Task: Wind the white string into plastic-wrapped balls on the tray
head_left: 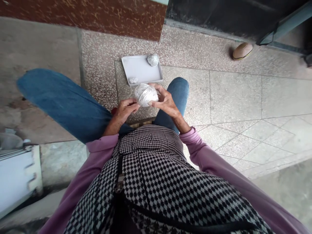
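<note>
A ball of white string (146, 95) is held up between my hands, over the floor in front of my lap. My right hand (165, 101) grips it from the right, with the thumb below and the fingers curved around its far side. At the ball's left edge, my left hand (126, 109) is closed in a pinch on the white string; a single strand between the fingertips is too fine to make out. Just beyond lies a shallow white tray (137, 66). Inside it are a larger white string ball (153, 60) at the far right and a small white bundle (133, 80) near the front left.
My knees, in blue jeans (60, 94), flank the work area. A reddish-brown marbled panel (97, 16) stands beyond the tray. A tan rounded object (242, 51) rests on the speckled tiled floor (234, 94) at the right, near a metal frame (280, 32). White boxy items (17, 175) sit at the left.
</note>
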`<state>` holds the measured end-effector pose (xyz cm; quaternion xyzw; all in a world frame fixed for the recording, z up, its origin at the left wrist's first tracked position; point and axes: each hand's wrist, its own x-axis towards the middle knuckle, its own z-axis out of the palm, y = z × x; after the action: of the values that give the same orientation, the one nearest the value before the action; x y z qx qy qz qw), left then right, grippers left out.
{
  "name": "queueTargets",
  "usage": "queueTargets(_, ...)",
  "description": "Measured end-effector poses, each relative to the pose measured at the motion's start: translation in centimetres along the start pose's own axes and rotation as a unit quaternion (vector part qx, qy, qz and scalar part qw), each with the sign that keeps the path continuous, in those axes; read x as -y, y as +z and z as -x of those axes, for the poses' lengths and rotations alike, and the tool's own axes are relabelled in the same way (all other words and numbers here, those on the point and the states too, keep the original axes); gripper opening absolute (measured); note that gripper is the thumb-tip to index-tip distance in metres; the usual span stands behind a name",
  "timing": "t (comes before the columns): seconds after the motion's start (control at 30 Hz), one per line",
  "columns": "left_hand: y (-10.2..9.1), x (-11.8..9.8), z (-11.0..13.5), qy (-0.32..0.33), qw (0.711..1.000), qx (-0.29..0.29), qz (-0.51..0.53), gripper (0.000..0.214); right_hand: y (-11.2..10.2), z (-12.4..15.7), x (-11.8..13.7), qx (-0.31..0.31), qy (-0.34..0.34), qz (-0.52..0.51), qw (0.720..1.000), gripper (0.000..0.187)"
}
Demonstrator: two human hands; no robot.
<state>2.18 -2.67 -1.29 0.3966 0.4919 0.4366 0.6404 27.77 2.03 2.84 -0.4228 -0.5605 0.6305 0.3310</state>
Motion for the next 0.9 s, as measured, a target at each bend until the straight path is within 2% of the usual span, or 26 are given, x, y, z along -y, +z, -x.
queueTargets(0.13,0.4,-1.2,0.9,0.011,0.999,0.02,-0.024,0.04,0.9,-0.9,-0.4,-0.041,-0.002,0.08,0.996,0.106)
queueTargets(0.3,0.8,-1.6,1.3,-0.02,1.0,-0.01,0.001,0.064,3.3,-0.3,-0.4,-0.053,-0.001,0.207,0.977,0.099)
queueTargets(0.4,0.8,-1.3,1.4,-0.035,0.999,-0.022,0.018,0.08,3.1,0.6,1.1,-0.014,-0.004,0.251,0.968,0.103)
queueTargets(0.5,0.6,-1.2,1.6,-0.058,0.998,-0.003,0.035,0.092,1.3,1.2,3.2,0.067,-0.014,0.264,0.962,0.111)
queueTargets(0.57,0.4,-1.1,1.7,-0.072,0.997,0.021,0.035,0.092,0.3,1.2,4.3,0.094,-0.016,0.266,0.959,0.108)
queueTargets(0.67,0.1,-1.0,1.6,-0.074,0.996,0.031,0.044,0.091,0.1,1.0,4.9,0.099,-0.02,0.254,0.962,0.108)
queueTargets(0.8,-0.3,-0.7,1.6,-0.077,0.995,0.023,0.065,0.084,1.4,0.8,4.2,0.115,-0.036,0.216,0.969,0.117)
queueTargets(0.9,-0.4,-0.7,1.4,-0.062,0.998,0.022,0.019,0.079,1.2,0.5,3.3,0.077,-0.043,0.22,0.972,0.104)
